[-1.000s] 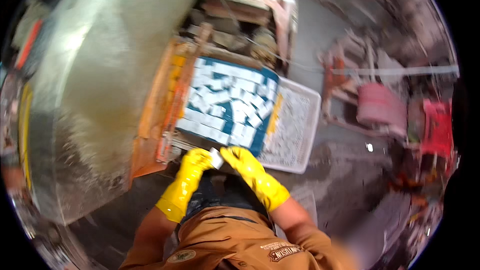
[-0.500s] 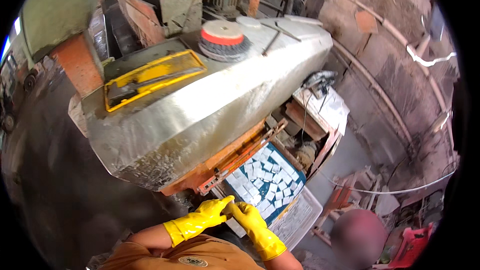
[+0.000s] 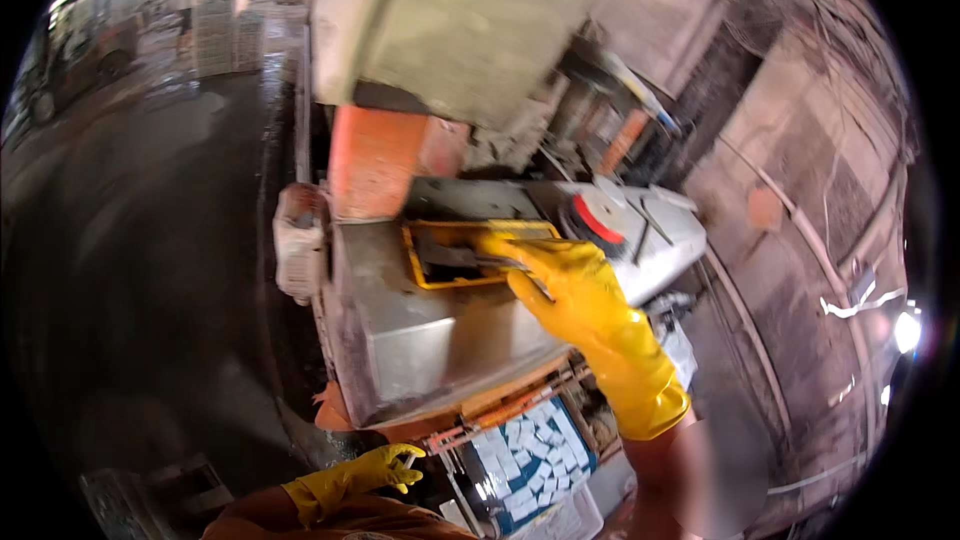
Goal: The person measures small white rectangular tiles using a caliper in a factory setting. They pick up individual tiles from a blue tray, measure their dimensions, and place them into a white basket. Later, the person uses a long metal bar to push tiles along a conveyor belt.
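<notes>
My right hand (image 3: 575,290), in a yellow rubber glove, reaches forward over a shallow yellow tray (image 3: 428,282) on the metal housing. Its fingers and thumb close round the near end of a dark, flat tool (image 3: 445,257) lying in the tray; the exact kind is unclear. Low in the picture, my left hand (image 3: 365,472), gloved the same way, is held in front of my body. Between its thumb and forefinger sits a small pale piece (image 3: 408,460). Small white and grey tile-like pieces (image 3: 535,455) lie spread on a blue-green surface to its right.
The large metal housing (image 3: 420,360) spans the middle. A round red-and-white disc on a dark brush-like base (image 3: 598,218) stands right of the tray. An orange post (image 3: 372,165) rises behind it. Pipes (image 3: 815,240) run along the right wall. Dark wet floor (image 3: 170,290) lies left.
My hands were together near my body. The right has stretched forward to the tray and closed on the dark tool; the left has moved away leftward. My view has swung left.
</notes>
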Demonstrator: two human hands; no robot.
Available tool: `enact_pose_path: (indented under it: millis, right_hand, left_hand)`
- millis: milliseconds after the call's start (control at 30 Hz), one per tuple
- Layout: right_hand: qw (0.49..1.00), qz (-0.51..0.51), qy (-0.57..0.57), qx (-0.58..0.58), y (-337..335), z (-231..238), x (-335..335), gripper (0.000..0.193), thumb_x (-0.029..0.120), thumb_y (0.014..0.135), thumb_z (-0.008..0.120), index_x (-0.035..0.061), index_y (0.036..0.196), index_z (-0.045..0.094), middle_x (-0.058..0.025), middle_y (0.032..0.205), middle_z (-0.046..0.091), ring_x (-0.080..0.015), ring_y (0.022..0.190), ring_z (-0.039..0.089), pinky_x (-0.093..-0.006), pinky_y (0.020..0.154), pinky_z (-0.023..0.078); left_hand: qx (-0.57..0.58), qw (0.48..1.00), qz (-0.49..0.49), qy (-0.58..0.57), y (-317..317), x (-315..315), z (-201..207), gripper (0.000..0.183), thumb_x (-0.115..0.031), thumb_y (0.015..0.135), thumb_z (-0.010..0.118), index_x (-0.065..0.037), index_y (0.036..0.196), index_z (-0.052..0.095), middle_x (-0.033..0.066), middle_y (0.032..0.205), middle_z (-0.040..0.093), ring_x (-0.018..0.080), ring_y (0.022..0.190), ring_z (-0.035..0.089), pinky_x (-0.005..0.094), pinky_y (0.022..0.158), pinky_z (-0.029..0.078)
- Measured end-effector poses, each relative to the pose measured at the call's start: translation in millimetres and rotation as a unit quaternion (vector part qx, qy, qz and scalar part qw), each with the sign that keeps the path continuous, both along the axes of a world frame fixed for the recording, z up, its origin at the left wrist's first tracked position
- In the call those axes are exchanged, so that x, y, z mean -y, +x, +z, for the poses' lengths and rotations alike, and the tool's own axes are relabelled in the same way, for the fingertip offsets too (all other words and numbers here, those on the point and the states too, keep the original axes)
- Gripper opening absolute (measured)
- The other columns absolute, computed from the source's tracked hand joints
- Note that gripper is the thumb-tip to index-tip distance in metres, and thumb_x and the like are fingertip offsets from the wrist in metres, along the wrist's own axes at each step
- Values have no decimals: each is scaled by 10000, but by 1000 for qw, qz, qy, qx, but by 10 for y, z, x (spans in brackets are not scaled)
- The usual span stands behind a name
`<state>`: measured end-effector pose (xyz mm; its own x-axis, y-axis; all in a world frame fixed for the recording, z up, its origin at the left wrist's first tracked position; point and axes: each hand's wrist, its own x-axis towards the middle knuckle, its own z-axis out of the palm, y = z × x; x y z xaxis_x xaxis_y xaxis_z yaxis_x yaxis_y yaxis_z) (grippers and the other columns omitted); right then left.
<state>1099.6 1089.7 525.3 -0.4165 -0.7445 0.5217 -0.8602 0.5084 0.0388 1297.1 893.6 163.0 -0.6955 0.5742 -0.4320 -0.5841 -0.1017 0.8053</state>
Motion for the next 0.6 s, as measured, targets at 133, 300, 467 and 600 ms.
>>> enact_pose_path:
  millis: [133, 300, 467, 600]
  right_hand:
    - [977, -49, 207, -5, -370, 80, 367, 215, 254, 895, 634, 116, 1024, 736, -138, 982, 743, -388, 900, 702, -478, 774, 564]
    - [896, -105, 432, 18, -494, 235, 616, 200, 305, 889, 629, 122, 877, 710, -125, 900, 721, -385, 854, 689, -507, 734, 548]
    - [918, -45, 393, -26, -491, 271, 639, 214, 294, 872, 622, 100, 849, 709, -159, 870, 717, -395, 841, 686, -530, 710, 546]
    - [962, -60, 264, -47, -485, 27, 432, 186, 258, 872, 626, 88, 899, 697, -179, 869, 724, -400, 776, 715, -518, 690, 567]
  left_hand:
    - [-7, 996, 78, 43, 152, 342, -128, 609, -222, 941, 781, -61, 1459, 503, 133, 1112, 658, 213, 960, 699, 347, 830, 586]
    - [6, 988, 148, 46, 230, 470, 20, 622, -167, 938, 775, -55, 1470, 473, 149, 1153, 650, 230, 1032, 700, 364, 915, 587]
    - [14, 977, 178, 119, 447, 454, -112, 625, -118, 948, 749, -50, 1488, 443, 167, 1178, 635, 286, 1108, 685, 406, 1009, 570]
    - [6, 980, 192, 48, 624, 352, 76, 655, -104, 940, 748, -66, 1511, 427, 206, 1282, 645, 282, 1134, 682, 405, 1039, 538]
